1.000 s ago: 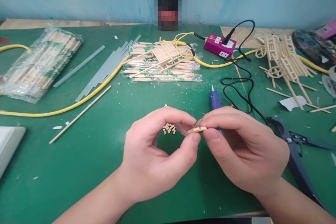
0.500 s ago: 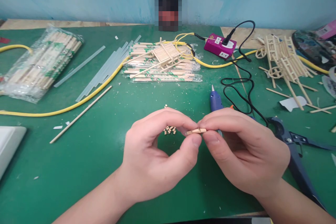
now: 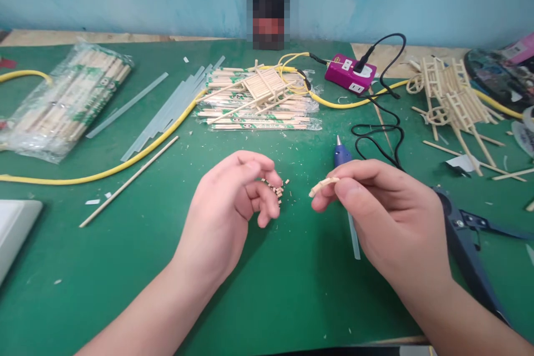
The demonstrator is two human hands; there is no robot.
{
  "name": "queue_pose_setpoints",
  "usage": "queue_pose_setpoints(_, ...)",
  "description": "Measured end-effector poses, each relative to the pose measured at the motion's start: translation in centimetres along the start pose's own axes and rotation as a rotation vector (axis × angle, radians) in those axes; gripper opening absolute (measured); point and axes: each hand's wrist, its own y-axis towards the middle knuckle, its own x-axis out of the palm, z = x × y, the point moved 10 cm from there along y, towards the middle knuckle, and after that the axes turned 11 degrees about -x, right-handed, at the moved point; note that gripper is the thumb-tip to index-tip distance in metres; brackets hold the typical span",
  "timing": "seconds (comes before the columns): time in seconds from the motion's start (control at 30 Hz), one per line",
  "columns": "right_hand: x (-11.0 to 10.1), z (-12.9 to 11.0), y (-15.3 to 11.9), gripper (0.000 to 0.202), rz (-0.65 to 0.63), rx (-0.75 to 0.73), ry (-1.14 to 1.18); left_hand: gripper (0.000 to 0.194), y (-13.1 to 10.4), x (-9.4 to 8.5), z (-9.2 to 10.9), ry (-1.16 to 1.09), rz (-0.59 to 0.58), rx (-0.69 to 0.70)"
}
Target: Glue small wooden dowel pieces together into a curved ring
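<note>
My right hand (image 3: pixel 384 217) pinches a small curved strip of joined wooden bits (image 3: pixel 322 184) between thumb and fingers. To its left, my left hand (image 3: pixel 231 206) holds nothing visible, its fingers loosely bent and apart. Just beyond those fingers lies a small pile of cut wooden bits (image 3: pixel 278 191), partly hidden by them. A blue glue gun (image 3: pixel 342 154) lies behind my right hand, which covers most of it. A clear glue stick (image 3: pixel 354 236) shows below that hand.
Wrapped chopsticks (image 3: pixel 258 122) lie at the back under a small wooden frame (image 3: pixel 265 86). Glue sticks (image 3: pixel 167 111), a yellow cable (image 3: pixel 125 172) and a single stick (image 3: pixel 129 181) are left. Right are a purple power socket (image 3: pixel 349 73), wooden cart models (image 3: pixel 454 94) and a dark-blue cutter (image 3: pixel 467 256).
My hands have moved apart. The left let go of the wooden strip and shifted left toward the pile; the right kept the strip and raised it slightly.
</note>
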Motion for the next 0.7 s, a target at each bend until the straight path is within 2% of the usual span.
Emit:
queue_pose_setpoints(0.03,0.0,0.3,0.0,0.012,-0.003,0.032,0.017,0.012,-0.1,0.0,-0.3,0.050,0.016,-0.018)
queue_pose_setpoints(0.1,0.1,0.6,-0.1,0.011,-0.017,0.064,0.036,0.007,-0.6,0.1,-0.1,0.183,0.036,0.029)
queue_pose_setpoints(0.23,0.6,0.2,0.0,0.013,-0.053,0.047,0.011,0.008,-2.2,1.9,1.4,0.451,-0.006,0.282)
queue_pose_setpoints(0.3,0.9,-0.3,0.0,0.014,-0.072,0.019,-0.006,0.007,-2.5,2.7,1.6,0.510,-0.047,0.341)
queue_pose_setpoints(0.7,1.5,-2.1,0.2,0.017,-0.122,-0.166,-0.094,0.016,-2.8,3.0,2.1,0.567,-0.043,0.397)
